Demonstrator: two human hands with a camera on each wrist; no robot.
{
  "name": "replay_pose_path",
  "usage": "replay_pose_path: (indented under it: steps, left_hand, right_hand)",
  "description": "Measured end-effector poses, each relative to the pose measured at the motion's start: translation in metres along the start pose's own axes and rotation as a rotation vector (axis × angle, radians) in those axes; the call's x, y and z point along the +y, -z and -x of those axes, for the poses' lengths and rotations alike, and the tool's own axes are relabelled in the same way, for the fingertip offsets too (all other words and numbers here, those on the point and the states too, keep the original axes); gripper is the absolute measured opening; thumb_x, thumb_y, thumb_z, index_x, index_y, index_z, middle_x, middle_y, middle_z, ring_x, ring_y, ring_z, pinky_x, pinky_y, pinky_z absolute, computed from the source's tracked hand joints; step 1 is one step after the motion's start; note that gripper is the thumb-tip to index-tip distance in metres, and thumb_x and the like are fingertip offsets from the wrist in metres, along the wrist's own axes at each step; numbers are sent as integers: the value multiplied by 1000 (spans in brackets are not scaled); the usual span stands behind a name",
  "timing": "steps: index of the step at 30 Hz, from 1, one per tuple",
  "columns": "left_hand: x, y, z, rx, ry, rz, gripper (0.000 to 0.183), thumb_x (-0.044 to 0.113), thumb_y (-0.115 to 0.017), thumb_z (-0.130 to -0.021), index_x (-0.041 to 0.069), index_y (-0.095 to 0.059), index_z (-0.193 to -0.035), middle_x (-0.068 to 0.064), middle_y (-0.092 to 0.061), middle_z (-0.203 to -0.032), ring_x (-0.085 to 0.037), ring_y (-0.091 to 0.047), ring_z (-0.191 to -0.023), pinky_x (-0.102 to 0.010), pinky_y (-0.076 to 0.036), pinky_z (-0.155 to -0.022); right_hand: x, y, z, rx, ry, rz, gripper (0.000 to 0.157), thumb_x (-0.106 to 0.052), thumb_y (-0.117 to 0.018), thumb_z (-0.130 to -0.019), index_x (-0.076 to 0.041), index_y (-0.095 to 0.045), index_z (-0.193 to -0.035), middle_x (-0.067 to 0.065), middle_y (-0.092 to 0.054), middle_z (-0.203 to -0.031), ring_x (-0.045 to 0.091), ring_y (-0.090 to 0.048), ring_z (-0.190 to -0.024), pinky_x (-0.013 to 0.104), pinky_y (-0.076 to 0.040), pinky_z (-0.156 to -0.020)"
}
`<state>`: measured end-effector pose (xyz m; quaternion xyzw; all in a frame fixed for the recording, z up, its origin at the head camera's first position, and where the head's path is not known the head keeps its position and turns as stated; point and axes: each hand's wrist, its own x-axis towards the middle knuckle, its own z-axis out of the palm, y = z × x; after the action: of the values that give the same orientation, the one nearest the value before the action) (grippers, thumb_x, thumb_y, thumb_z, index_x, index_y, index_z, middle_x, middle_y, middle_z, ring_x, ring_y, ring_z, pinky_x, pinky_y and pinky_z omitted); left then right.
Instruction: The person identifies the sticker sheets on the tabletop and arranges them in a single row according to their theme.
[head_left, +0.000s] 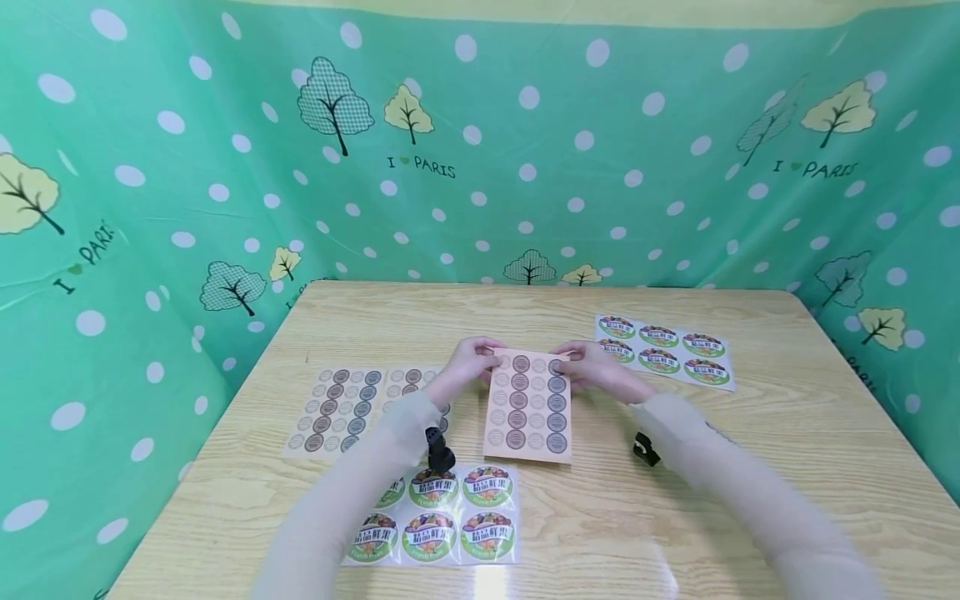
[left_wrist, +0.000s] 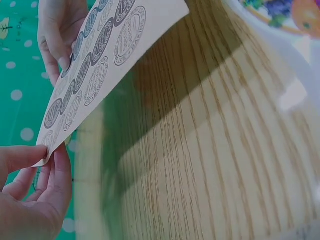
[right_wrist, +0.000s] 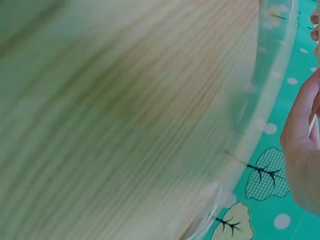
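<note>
A pinkish-brown sheet of round stickers [head_left: 528,404], printed in columns of dark and pale circles, is held up over the middle of the table. My left hand [head_left: 472,360] pinches its upper left corner; the left wrist view shows thumb and fingers of the left hand [left_wrist: 40,192] on either side of the sheet [left_wrist: 92,75]. At the upper right corner my right hand [head_left: 596,369] grips the sheet, thumb on the printed face. Only part of the right hand [right_wrist: 302,150] shows at the edge of the right wrist view.
Similar round-sticker sheets [head_left: 322,408] lie on the left of the wooden table [head_left: 787,467], partly behind my left forearm. A sheet of oval fruit stickers [head_left: 487,521] lies at the front, another fruit sticker sheet [head_left: 663,350] at the back right. A green dotted curtain [head_left: 525,192] stands behind.
</note>
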<state>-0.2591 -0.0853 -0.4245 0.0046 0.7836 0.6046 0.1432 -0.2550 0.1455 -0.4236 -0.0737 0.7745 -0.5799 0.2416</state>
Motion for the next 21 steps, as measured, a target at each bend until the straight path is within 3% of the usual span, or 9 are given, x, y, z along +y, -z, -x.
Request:
replay_pose_path:
  steps: [6, 11, 12, 13, 14, 19, 21]
  left_hand:
    - [-10, 9, -2, 68, -13, -30, 26, -2, -61, -79, 0, -61, -105, -10, -57, -80, -17, -58, -60, -30, -54, -55]
    - [-43, 19, -30, 65, 2, -65, 24, 7, -66, -77, 10, -65, -101, -10, -59, -82, -21, -60, -65, -32, -53, -54]
    - [-43, 20, -28, 60, -15, -69, 24, 7, -66, -77, 11, -65, -101, -9, -59, -82, -19, -60, -64, -30, -53, -53]
    - [-53, 22, -36, 53, -24, -59, 24, 8, -68, -76, 12, -65, -99, -8, -59, -80, -19, -59, -63, -30, -52, -51]
    - [-49, 22, -33, 67, 10, -72, 24, 7, -67, -76, 11, -65, -100, -9, -59, -82, -20, -59, -65, -31, -53, -53]
    - [-39, 25, -22, 102, 23, -76, 25, 2, -64, -78, 4, -63, -103, -12, -60, -83, -19, -59, -65, -30, -53, -55]
    - [-22, 25, -6, 106, 51, -87, 26, 0, -60, -80, 0, -61, -106, -14, -60, -84, -20, -60, -67, -31, -53, -58]
  right_hand:
    - [-1, -12, -13, 23, -30, 10, 39, -8, -54, -86, 4, -43, -122, 19, -60, -98, 19, -63, -74, 32, -53, -70]
    - [-3, -21, -19, 40, -57, 5, 37, -5, -54, -86, 4, -44, -120, 20, -60, -96, 19, -63, -71, 31, -54, -68]
    - [-3, -23, -20, 40, -54, 7, 37, -4, -54, -86, 5, -44, -120, 20, -60, -96, 19, -63, -71, 32, -54, -67]
    - [-4, -24, -21, 46, -61, 0, 37, -4, -54, -85, 4, -45, -120, 19, -60, -95, 19, -63, -70, 32, -54, -67]
    - [-4, -25, -22, 50, -65, -9, 37, -4, -55, -85, 4, -45, -119, 19, -60, -94, 19, -63, -69, 32, -54, -67]
    - [-5, -28, -28, 59, -50, 6, 36, -5, -56, -84, 3, -47, -118, 17, -61, -90, 19, -63, -68, 31, -54, -66]
    - [-5, -30, -31, 55, -43, 17, 36, -5, -57, -84, 3, -47, -118, 16, -61, -89, 19, -63, -68, 31, -54, -65]
